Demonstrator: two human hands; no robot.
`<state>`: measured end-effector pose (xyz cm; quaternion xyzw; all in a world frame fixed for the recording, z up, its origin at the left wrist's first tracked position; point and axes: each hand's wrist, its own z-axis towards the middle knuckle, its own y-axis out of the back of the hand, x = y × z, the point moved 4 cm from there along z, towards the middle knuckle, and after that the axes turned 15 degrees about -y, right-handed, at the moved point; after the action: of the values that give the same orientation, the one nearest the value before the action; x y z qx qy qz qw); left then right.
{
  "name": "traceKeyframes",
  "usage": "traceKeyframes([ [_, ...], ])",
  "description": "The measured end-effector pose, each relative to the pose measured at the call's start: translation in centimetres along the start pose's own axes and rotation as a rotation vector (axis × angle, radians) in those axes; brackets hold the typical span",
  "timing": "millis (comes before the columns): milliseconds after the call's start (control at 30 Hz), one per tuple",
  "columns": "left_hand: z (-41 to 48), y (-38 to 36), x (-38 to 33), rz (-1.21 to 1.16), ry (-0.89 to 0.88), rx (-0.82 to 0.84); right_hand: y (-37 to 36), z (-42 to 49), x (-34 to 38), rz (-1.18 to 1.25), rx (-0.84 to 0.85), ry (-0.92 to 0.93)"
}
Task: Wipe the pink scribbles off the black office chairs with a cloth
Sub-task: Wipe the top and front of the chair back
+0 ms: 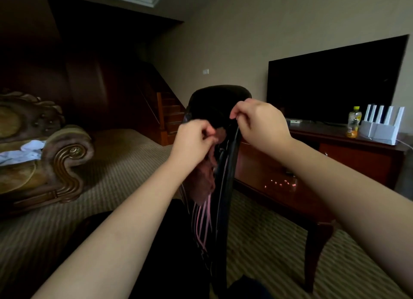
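Striped carpet [111, 169] covers the floor of a dim room, with a carved sofa [55, 155] on the left and a dark television [335, 86] above a wooden tabletop [335, 135] that carries a bottle [353, 124] and a white router [382, 129]. The black chair [220, 102] stands in the middle, seen nearly edge-on. Long pink scribbles [204, 227] run down its glossy back.

A dusky pink cloth [204, 178] hangs against the upper back, above most of the marks. The left hand [192, 140] holds the cloth's top, its fingers [206, 131] curled tight around it. The right hand [259, 122] is level with the headrest. Its fingers [237, 113] appear to pinch the chair's dark edge, just beside the cloth.
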<state>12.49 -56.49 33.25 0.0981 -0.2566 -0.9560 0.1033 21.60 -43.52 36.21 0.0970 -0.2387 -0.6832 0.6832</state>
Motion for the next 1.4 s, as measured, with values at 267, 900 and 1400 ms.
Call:
traceKeyframes([
  [267, -1.2, -2.1, 0.2, -0.068, 0.099, -0.057, 0.2, -0.8, -0.3, 0.047, -0.005, -0.018],
  [900, -6.4, -2.9, 3.0, -0.074, 0.241, 0.006, -0.7, -2.9, -0.8, 0.051, 0.041, -0.087],
  [1400, -9.0, -2.8, 3.2, -0.050, 0.260, 0.069, -1.0, -3.6, -0.7, 0.090, 0.065, -0.128],
])
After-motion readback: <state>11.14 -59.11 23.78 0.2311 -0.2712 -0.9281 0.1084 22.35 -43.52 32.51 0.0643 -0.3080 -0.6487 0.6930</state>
